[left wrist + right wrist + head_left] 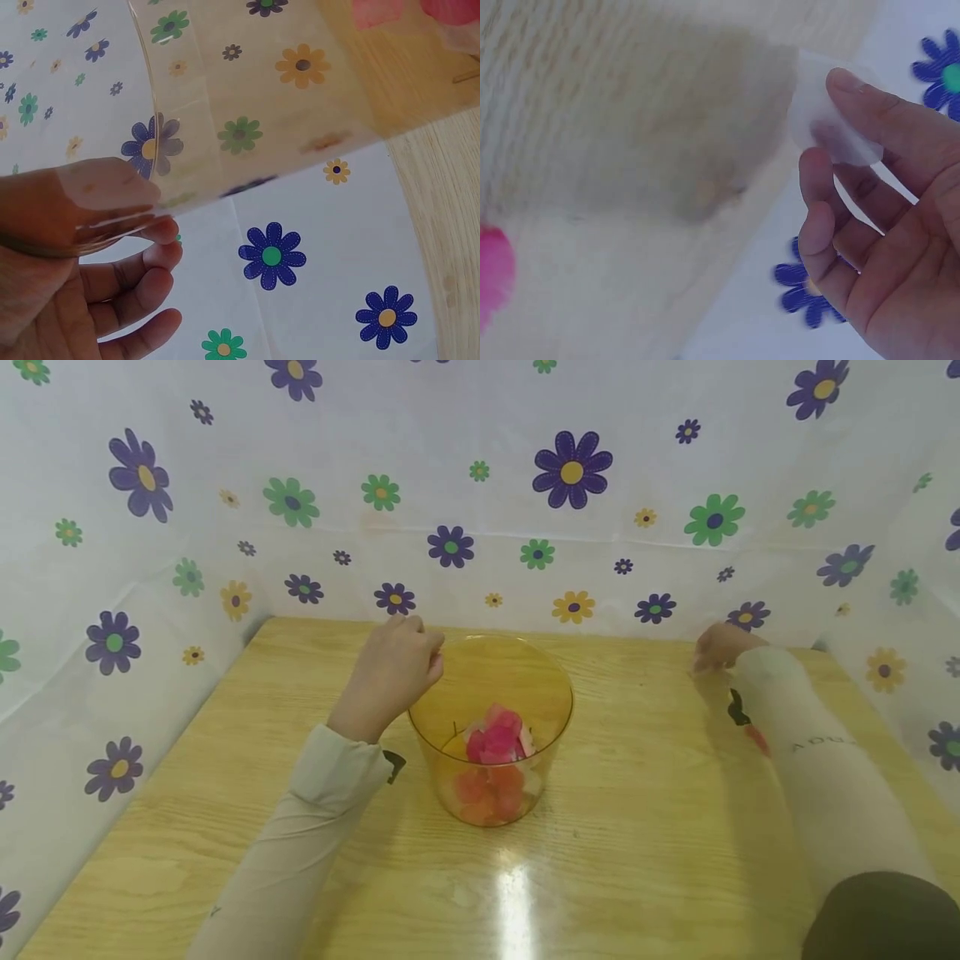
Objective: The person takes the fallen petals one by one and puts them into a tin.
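Observation:
A clear amber plastic bucket [491,693] stands upright on the table. Pink, red and whitish petals [501,739] lie heaped inside it, some seen through its wall. My left hand [393,668] grips the bucket's left rim; in the left wrist view, the thumb shows through the plastic and the fingers [142,277] curl on the other side. Far to the right, close to the table's back edge, my right hand [723,647] pinches a thin, translucent white petal [810,112] between thumb and fingertips. In the head view this petal is mostly hidden by the hand.
The wood-grain table [637,827] reaches back to a white sheet with printed flowers [510,418], which surrounds it on the left, back and right. Dark and red bits of wrist gear [750,722] show beside the right sleeve [832,768].

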Tool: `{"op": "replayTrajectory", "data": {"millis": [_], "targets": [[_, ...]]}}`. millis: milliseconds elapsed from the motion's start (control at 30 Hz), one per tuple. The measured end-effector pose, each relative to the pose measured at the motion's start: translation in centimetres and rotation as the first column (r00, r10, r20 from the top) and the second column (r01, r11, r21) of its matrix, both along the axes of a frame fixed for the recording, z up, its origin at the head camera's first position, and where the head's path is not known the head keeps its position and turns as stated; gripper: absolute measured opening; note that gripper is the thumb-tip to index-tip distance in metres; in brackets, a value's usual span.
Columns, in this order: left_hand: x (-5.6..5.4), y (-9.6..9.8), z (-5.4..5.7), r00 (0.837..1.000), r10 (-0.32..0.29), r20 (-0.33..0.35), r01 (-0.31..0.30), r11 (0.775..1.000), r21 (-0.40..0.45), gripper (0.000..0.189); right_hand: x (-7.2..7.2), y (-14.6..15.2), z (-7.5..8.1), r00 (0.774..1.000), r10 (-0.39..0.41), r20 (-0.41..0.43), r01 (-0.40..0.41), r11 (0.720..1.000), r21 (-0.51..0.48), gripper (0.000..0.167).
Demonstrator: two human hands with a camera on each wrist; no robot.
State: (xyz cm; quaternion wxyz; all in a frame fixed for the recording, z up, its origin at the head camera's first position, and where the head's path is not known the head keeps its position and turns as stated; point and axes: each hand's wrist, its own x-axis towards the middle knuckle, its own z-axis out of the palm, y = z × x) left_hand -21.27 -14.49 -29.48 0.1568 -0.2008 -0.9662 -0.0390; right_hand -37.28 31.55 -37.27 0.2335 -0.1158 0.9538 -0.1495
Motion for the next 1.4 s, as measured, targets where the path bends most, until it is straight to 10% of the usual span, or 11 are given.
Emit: {"op": "replayTrajectory", "data": {"millis": [233, 467, 633, 800, 933, 1167, 1400], "targets": [[-0.2, -0.1, 0.0, 1.000, 0.005, 0.010, -0.005, 1.000, -0.002, 0.014, 1.7, -4.6, 3.6, 0.969, 0.079, -0.233, -0.101, 0.991, -0.086, 0.015], [-0.1, 0.0, -0.2, 1.000, 0.005, 0.015, -0.005, 1.000, 0.001, 0.013, 7.1, -11.4, 8.7, 0.835, 0.125, -0.536, -0.272, 0.940, -0.205, 0.007], [-0.2, -0.1, -0.3, 1.000, -0.002, -0.003, 0.002, 1.000, 0.012, 0.013, 11.1, -15.0, 10.0, 0.659, 0.229, -0.716, -0.541, 0.806, -0.241, 0.008], [-0.1, -0.1, -0.2, 1.000, -0.007, -0.005, 0.007, 1.000, 0.024, 0.013, 13.4, -17.3, 9.6, 0.566, 0.314, -0.762, -0.713, 0.651, -0.261, 0.017], [-0.1, 0.0, -0.1, 1.000, 0.001, 0.010, -0.001, 1.000, 0.016, 0.014, 14.4, -18.3, 8.8, 0.560, 0.384, -0.734, -0.749, 0.613, -0.251, 0.023], [-0.2, 0.2, 0.0, 1.000, 0.006, 0.015, -0.006, 1.000, 0.008, 0.014, 15.5, -18.5, 8.3, 0.656, 0.416, -0.630, -0.680, 0.687, -0.255, 0.041], [-0.1, 0.1, 0.0, 1.000, 0.007, 0.013, -0.007, 1.000, 0.010, 0.013, 15.7, -18.4, 7.8, 0.657, 0.400, -0.639, -0.677, 0.686, -0.266, 0.042]]}}
